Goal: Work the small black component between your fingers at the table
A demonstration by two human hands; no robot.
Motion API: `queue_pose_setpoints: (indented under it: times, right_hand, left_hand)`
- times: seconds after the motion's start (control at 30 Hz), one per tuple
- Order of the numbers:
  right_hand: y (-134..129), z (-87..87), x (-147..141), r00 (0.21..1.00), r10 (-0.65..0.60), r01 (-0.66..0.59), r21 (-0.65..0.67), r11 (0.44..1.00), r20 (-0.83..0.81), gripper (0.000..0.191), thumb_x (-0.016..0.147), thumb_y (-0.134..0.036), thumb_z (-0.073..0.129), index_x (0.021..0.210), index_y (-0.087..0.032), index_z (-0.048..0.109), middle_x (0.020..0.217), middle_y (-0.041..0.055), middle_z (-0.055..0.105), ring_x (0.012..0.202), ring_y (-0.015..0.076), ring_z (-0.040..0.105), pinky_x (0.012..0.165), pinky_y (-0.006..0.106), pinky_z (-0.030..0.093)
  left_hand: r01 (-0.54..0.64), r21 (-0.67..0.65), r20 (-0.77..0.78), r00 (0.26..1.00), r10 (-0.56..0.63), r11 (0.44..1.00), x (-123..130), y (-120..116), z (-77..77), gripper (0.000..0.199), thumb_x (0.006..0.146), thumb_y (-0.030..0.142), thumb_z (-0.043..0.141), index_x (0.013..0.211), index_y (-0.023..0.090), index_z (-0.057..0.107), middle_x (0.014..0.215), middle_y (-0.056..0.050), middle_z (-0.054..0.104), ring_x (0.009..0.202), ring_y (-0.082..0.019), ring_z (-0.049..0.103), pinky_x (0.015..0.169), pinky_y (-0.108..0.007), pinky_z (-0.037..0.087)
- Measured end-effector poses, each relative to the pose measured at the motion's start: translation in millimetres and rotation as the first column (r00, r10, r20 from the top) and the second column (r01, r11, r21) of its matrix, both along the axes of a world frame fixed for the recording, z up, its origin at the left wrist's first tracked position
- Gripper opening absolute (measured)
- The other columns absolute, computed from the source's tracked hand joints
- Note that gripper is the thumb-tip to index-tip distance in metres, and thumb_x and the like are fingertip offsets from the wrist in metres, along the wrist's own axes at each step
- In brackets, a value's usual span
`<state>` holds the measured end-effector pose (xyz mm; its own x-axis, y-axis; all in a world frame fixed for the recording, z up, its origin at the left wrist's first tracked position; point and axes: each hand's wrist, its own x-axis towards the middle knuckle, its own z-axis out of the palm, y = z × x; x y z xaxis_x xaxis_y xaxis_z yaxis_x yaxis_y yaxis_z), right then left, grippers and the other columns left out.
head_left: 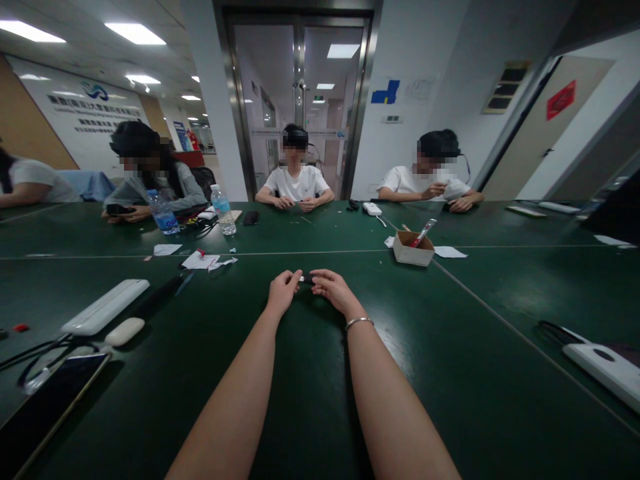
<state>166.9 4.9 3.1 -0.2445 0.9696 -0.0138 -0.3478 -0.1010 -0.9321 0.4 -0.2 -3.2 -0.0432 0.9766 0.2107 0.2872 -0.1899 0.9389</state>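
Both my hands meet over the middle of the green table (310, 373), arms stretched forward. Between them is a small black object with a silvery end (307, 279), too small to name surely; it looks like a USB stick. My left hand (285, 291) pinches its silvery end between thumb and fingers. On the other side, my right hand (334, 290) grips the black end with its fingertips. A metal bracelet (359, 322) circles my right wrist. Fingers cover part of the object.
Left of my arms lie a phone (55, 407), a white power bank (107, 307) and a white oval case (125, 331). A small open box (413, 253) with tools stands ahead right. Paper scraps (201, 261) and bottles (223, 212) are ahead left. Several people sit across.
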Motion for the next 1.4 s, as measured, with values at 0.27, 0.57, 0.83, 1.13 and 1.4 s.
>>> queue_pose_setpoints:
  times: [0.27,0.57,0.83,1.13,1.4]
  right_hand:
    - [1.1,-0.9,0.1,1.0,-0.019,0.019,-0.005,1.0,-0.005,0.026,0.065,-0.017,0.074,0.09,-0.015,0.066,0.068,0.0017,0.066,0.057,0.0093,0.061,0.058,0.022,0.052]
    - [1.9,-2.2,0.3,0.997,-0.062,0.061,-0.012,0.998,-0.053,0.027,0.062,-0.017,0.076,0.088,-0.015,0.066,0.066,0.0013,0.065,0.058,0.0108,0.062,0.058,0.024,0.052]
    - [3.4,-2.7,-0.4,0.995,-0.088,0.088,-0.016,0.996,-0.043,0.025,0.063,-0.016,0.075,0.087,-0.016,0.066,0.067,0.0013,0.065,0.057,0.01,0.061,0.057,0.023,0.052]
    - [1.9,-1.9,-1.0,0.997,-0.071,0.071,0.003,0.997,-0.029,0.026,0.065,-0.015,0.074,0.089,-0.016,0.066,0.067,0.0013,0.066,0.058,0.0105,0.063,0.059,0.023,0.053]
    - [3.0,-3.0,-0.5,0.999,-0.048,0.049,0.01,0.999,-0.024,0.028,0.064,-0.017,0.075,0.09,-0.015,0.065,0.069,0.0013,0.066,0.058,0.01,0.063,0.059,0.022,0.053]
  left_hand:
    - [0.052,0.021,0.123,0.991,-0.054,0.998,2.1,1.7,0.2,0.038,0.078,0.05,0.056,0.096,0.017,0.059,0.067,-0.001,0.061,0.061,-0.013,0.057,0.056,-0.023,0.043]
    - [0.128,0.017,0.146,0.981,-0.129,0.992,1.6,4.9,-2.9,0.027,0.075,0.035,0.059,0.095,0.018,0.061,0.072,-0.002,0.061,0.067,-0.013,0.059,0.056,-0.021,0.043]
    - [-0.032,0.043,0.096,0.995,0.028,0.999,-0.9,7.9,-7.6,0.028,0.081,0.043,0.052,0.086,0.017,0.062,0.071,-0.003,0.062,0.063,-0.013,0.057,0.053,-0.022,0.042]
    - [0.011,0.063,0.033,0.999,-0.013,0.998,2.2,6.2,-5.9,0.026,0.081,0.042,0.053,0.084,0.018,0.062,0.072,-0.003,0.064,0.069,-0.015,0.06,0.065,-0.026,0.045]
    - [0.018,0.039,-0.008,1.0,-0.018,0.999,1.3,5.7,-5.0,0.032,0.08,0.048,0.051,0.077,0.018,0.06,0.066,-0.001,0.062,0.064,-0.014,0.057,0.064,-0.026,0.043]
